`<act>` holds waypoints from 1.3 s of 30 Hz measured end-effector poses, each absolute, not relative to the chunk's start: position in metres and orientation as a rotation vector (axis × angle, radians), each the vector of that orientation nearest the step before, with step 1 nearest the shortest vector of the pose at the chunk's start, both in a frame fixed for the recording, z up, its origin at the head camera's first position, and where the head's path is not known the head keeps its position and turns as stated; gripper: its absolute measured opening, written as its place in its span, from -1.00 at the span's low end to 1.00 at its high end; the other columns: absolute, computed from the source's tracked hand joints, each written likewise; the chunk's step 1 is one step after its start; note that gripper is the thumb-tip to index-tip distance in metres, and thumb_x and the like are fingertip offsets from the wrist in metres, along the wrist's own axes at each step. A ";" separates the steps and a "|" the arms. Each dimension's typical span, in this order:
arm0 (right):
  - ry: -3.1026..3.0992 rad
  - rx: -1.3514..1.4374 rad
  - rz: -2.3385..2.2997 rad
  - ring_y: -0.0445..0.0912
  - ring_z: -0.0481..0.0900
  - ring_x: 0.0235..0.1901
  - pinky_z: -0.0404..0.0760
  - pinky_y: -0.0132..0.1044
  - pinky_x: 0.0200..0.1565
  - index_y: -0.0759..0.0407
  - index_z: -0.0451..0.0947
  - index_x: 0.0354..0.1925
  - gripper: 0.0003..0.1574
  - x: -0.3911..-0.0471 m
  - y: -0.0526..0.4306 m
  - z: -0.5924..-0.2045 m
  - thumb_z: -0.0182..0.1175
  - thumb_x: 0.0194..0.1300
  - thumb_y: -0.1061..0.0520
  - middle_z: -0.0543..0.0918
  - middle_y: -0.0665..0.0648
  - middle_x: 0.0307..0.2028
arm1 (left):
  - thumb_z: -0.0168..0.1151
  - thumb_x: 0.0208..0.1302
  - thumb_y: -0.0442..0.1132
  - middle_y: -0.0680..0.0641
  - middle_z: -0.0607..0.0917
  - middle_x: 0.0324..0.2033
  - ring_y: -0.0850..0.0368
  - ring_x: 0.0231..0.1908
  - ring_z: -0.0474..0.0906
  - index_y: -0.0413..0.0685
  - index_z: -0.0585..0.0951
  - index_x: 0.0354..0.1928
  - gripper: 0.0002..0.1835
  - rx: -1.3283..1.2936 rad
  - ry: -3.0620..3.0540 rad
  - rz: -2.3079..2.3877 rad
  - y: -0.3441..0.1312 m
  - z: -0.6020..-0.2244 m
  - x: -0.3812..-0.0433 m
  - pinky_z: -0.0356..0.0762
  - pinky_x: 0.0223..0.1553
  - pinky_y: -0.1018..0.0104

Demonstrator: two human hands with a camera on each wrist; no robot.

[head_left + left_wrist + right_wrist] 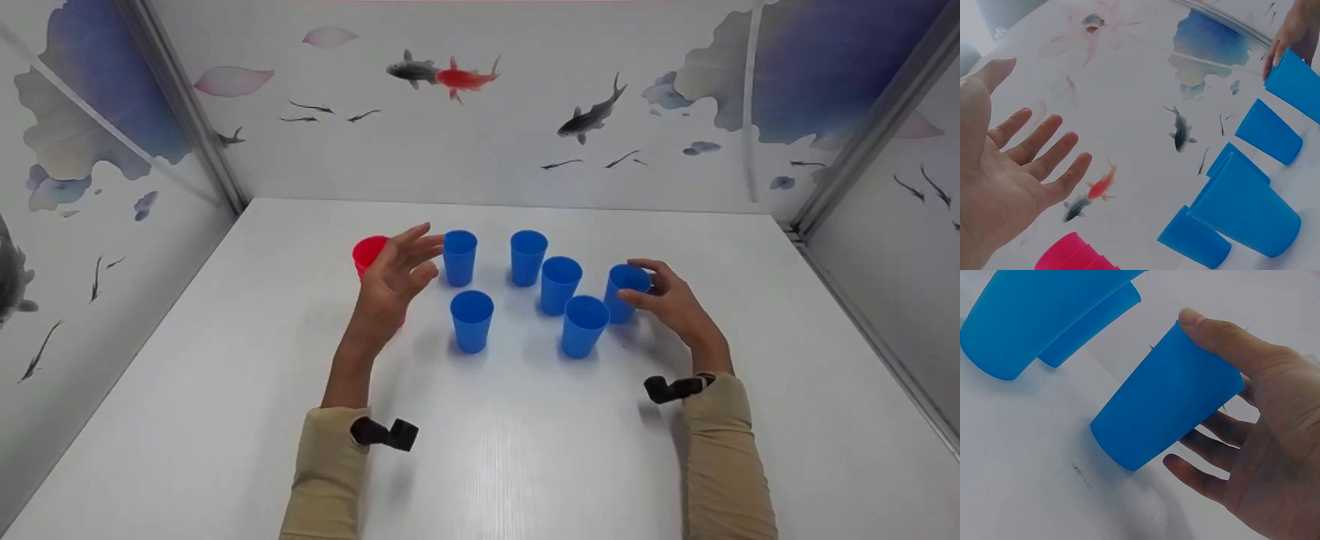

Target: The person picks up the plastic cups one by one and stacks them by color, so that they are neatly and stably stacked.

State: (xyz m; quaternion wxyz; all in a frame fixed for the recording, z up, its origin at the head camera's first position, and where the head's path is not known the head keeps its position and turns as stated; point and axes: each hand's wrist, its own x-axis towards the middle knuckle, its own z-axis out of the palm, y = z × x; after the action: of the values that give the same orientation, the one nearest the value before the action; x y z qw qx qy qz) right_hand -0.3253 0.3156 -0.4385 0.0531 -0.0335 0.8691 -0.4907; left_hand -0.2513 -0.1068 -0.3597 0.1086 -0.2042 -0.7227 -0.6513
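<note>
My right hand point(675, 304) holds a blue cup point(628, 289) at the right end of the group, thumb on the near side of its rim and fingers behind it. In the right wrist view this cup point(1165, 399) stands tilted in the picture, its base close to the table. My left hand point(394, 281) hovers with fingers spread and nothing in them. It partly hides a stack of red cups point(369, 251). Just right of its fingertips stands a blue cup point(460, 259) in the back row. Nearer me is another upright blue cup point(472, 322).
Between the hands stand more upright blue cups: one at the back point(529, 259), a middle one point(560, 286) and a front one point(585, 328) close to the held cup. The white table point(525, 450) is bordered by printed panels point(480, 150) at the back and sides.
</note>
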 end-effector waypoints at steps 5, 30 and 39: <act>2.618 -0.088 -1.497 0.36 0.02 0.53 0.11 0.38 0.44 -0.12 0.01 0.55 0.10 -0.325 0.315 -0.439 0.31 0.26 -0.31 0.02 0.37 0.56 | 0.24 0.37 -0.09 -0.04 0.49 0.38 0.03 0.41 0.39 0.07 0.27 0.48 -0.32 -0.578 -2.231 -1.942 -0.102 -0.377 -0.262 0.52 0.30 -0.03; 2.577 -0.123 -1.563 0.36 0.02 0.53 0.13 0.38 0.44 -0.15 -0.04 0.56 0.04 -0.325 0.318 -0.443 0.26 0.33 -0.27 -0.01 0.37 0.57 | 0.46 0.17 -0.13 -0.03 0.34 0.47 -0.16 0.51 0.18 0.17 0.11 0.55 -0.02 -0.634 -2.581 -1.997 -0.098 -0.435 -0.288 0.33 0.42 -0.14; 2.576 -0.117 -1.558 0.37 0.00 0.54 0.14 0.37 0.44 -0.18 -0.02 0.54 0.04 -0.324 0.316 -0.446 0.26 0.30 -0.32 -0.03 0.37 0.58 | 0.51 0.05 0.11 -0.07 0.24 0.53 -0.17 0.51 0.18 0.31 0.21 0.52 0.00 -0.350 -2.756 -1.941 -0.092 -0.448 -0.292 0.34 0.41 -0.17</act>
State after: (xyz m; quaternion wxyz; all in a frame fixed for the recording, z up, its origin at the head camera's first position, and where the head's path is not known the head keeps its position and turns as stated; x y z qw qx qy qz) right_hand -0.3240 0.3162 -0.4457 0.0642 -0.0388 0.8533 -0.5161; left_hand -0.2916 -0.0918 -0.4478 -0.1234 -0.1024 -0.8070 -0.5684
